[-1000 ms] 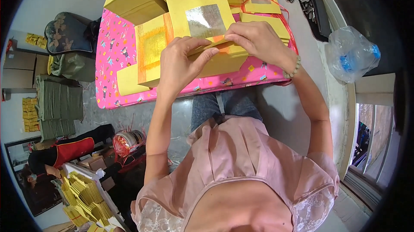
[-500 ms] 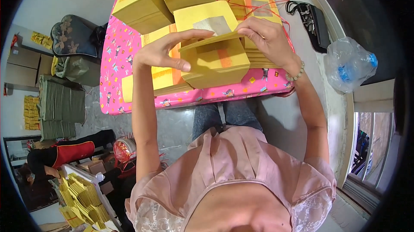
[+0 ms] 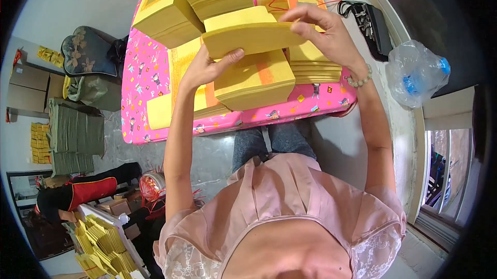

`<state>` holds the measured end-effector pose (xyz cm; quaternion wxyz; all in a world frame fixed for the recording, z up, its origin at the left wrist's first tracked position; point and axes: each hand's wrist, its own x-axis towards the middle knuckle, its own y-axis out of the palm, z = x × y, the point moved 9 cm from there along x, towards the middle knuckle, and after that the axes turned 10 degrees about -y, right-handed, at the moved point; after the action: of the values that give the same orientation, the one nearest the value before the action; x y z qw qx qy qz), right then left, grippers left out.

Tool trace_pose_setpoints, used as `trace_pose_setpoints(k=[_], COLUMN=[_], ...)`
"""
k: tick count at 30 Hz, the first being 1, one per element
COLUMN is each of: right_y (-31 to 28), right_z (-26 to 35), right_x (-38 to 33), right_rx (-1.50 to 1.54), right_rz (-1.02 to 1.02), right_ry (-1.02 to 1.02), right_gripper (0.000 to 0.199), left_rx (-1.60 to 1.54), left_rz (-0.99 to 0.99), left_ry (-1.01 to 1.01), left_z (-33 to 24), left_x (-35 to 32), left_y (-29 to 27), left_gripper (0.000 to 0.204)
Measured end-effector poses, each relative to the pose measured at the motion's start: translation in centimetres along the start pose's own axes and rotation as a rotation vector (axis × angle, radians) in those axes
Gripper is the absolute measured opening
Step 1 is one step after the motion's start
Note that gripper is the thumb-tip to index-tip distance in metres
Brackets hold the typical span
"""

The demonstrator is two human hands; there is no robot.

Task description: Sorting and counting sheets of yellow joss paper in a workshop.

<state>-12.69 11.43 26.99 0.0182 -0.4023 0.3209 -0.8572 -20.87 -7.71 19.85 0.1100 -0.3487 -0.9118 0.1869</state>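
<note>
A thin bundle of yellow paper sheets (image 3: 248, 39) stands tilted on its long edge above the stacks. My left hand (image 3: 209, 67) grips its left end, thumb on the near face and fingers behind. At the upper right corner my right hand (image 3: 326, 27) has its thumb on the near face and its index finger over the top edge; its grip is partly hidden. Below lies a thick stack of yellow paper (image 3: 256, 84) with an orange band. Another yellow stack (image 3: 240, 16) shows behind the bundle.
Tall yellow paper stacks (image 3: 168, 7) stand at the back left on the pink patterned table cover (image 3: 137, 92). Lower stacks (image 3: 316, 69) lie to the right. A black bag (image 3: 375, 35) and a clear bag with plastic bottles (image 3: 417, 77) sit on the right ledge. Another person (image 3: 93, 188) is at lower left.
The bundle has swung from nearly flat to more upright, its face now toward me. My left hand has closed on its left end. My right fingers have loosened and spread somewhat.
</note>
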Motion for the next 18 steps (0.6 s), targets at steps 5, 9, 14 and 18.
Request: trace_pose_setpoints(k=[5, 9, 14, 18], right_y=[2.3, 4.9, 7.0, 6.8], right_z=[-2.9, -3.3, -2.7, -2.9], right_x=[-1.6, -3.3, -3.7, -4.2], right_rx=[0.537, 0.502, 0.404, 0.338], right_rz=[0.11, 0.252, 0.293, 0.248], right_ry=[0.147, 0.281, 0.217, 0.23], right_gripper=[0.048, 0.049, 0.049, 0.05], left_rx=[-0.045, -0.064, -0.113, -0.131], left_rz=[-0.025, 0.037, 0.03, 0.034], left_ry=[-0.112, -0.106, -0.1, -0.058], left_z=[0.7, -0.1, 0.1, 0.0], left_x=[-0.3, -1.1, -1.9, -2.2], left_y=[-0.9, 0.0, 0.2, 0.3], left_gripper=[0.035, 0.038, 0.04, 0.038])
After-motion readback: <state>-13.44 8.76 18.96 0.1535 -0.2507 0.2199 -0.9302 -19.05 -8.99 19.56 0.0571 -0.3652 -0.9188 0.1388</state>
